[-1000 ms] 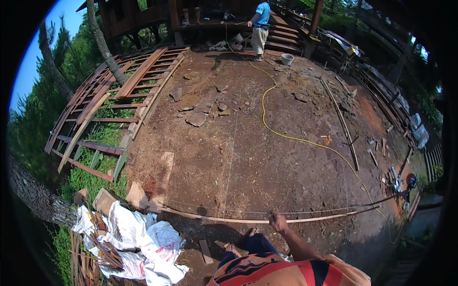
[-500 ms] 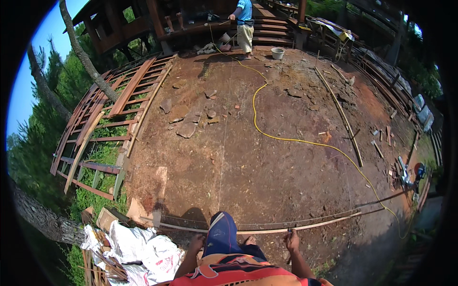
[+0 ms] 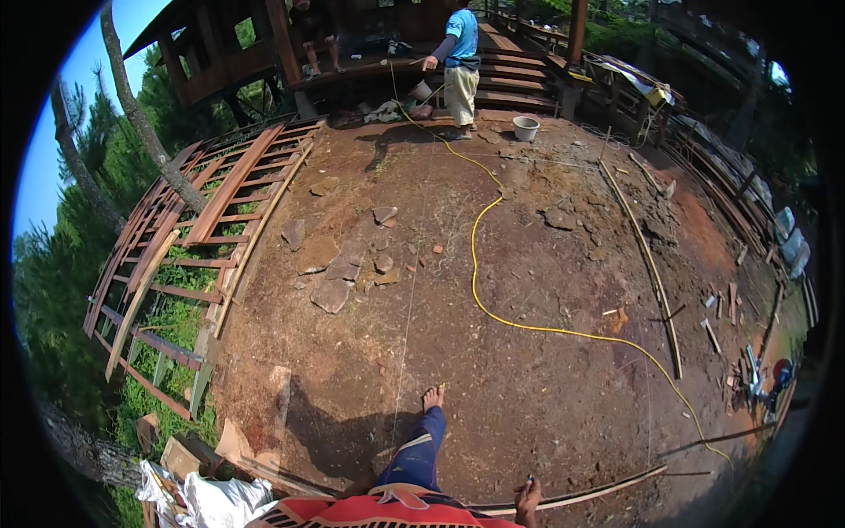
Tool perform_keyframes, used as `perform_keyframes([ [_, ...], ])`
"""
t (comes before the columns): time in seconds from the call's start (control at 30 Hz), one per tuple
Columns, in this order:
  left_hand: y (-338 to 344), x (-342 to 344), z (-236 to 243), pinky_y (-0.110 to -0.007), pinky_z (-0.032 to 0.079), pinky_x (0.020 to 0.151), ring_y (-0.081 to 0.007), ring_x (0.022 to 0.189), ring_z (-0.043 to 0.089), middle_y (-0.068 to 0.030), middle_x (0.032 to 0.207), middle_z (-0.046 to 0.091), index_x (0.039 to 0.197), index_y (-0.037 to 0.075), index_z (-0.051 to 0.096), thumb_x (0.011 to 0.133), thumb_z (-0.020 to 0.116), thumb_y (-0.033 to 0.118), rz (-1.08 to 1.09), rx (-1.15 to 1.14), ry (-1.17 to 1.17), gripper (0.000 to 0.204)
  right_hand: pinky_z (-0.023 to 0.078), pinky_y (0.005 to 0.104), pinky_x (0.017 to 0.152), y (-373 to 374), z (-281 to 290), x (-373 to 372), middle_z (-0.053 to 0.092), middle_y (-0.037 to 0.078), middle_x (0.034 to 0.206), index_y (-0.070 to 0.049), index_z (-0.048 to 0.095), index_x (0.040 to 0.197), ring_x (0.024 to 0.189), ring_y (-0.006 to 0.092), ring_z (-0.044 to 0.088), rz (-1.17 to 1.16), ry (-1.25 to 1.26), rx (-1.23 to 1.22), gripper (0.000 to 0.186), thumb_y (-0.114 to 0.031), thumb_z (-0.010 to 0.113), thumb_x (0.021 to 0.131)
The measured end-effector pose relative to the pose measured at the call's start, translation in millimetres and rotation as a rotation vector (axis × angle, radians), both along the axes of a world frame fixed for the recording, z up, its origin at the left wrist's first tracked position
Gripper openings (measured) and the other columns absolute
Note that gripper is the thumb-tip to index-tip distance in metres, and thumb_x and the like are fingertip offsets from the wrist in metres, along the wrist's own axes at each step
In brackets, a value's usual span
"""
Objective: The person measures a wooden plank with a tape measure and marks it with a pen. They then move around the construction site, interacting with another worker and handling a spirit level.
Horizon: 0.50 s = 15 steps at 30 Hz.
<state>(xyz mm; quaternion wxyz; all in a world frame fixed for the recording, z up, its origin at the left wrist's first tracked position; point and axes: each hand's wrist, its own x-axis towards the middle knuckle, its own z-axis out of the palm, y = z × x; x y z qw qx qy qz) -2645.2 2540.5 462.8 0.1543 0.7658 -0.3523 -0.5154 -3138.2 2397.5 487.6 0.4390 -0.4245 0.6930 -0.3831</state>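
My right hand [image 3: 528, 497] is low in the picture, closed on a small dark-and-pale object, just above a long pale batten [image 3: 581, 495] lying near me. My left hand [image 3: 359, 484] is mostly hidden beside my body, its fingers unclear. My bare foot [image 3: 433, 398] is forward on the brown dirt ground [image 3: 528, 396], beside a thin taut string [image 3: 402, 361].
A co-worker [image 3: 460, 66] stands near wooden steps [image 3: 515, 75]; another person [image 3: 317, 44] is on the porch. Around the ground are a yellow cable [image 3: 563, 330], bucket [image 3: 525, 128], stone slabs [image 3: 330, 295], slatted timber frame [image 3: 229, 207], white sacks [image 3: 220, 497] and a long pole [image 3: 642, 264].
My leg has moved forward over the batten, which now sits lower in view. My right hand moved downward. The co-worker shifted slightly in view with the camera's movement.
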Motion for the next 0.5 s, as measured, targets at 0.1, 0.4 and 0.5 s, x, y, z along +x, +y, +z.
perform_keyframes([
  [0.1, -134, 56, 18, -0.044, 0.054, 0.084, -0.0320, 0.104, 0.068, -0.0194, 0.113, 0.068, 0.129, 0.006, 0.060, 0.097, 0.062, 0.035, 0.112, -0.046, 0.217, 0.043, 0.054, 0.0327, 0.059, -57, 23, 43, 0.067, 0.012, 0.074, 0.001, 0.061, 0.108, 0.065, 0.0170, 0.067, 0.090, 0.291, 0.339, 0.031, -0.025, 0.044, 0.105],
  [0.4, -476, 174, 166, -0.042, 0.057, 0.088, -0.0286, 0.106, 0.066, -0.0154, 0.123, 0.064, 0.141, 0.006, 0.047, 0.100, 0.063, 0.033, 0.721, -0.376, 0.625, 0.052, 0.050, 0.0328, 0.060, -340, 150, 172, 0.065, 0.007, 0.074, -0.007, 0.062, 0.123, 0.066, 0.0149, 0.063, 0.104, 0.122, 0.156, 0.029, -0.025, 0.048, 0.106],
  [0.5, -552, 171, 180, -0.046, 0.051, 0.099, -0.0294, 0.115, 0.062, -0.0148, 0.129, 0.062, 0.141, 0.006, 0.047, 0.101, 0.057, 0.040, 0.843, -0.358, 0.951, 0.053, 0.046, 0.0312, 0.057, -396, 147, 177, 0.058, 0.003, 0.068, -0.004, 0.063, 0.117, 0.062, 0.0126, 0.058, 0.116, 0.189, 0.140, 0.029, -0.026, 0.049, 0.105],
])
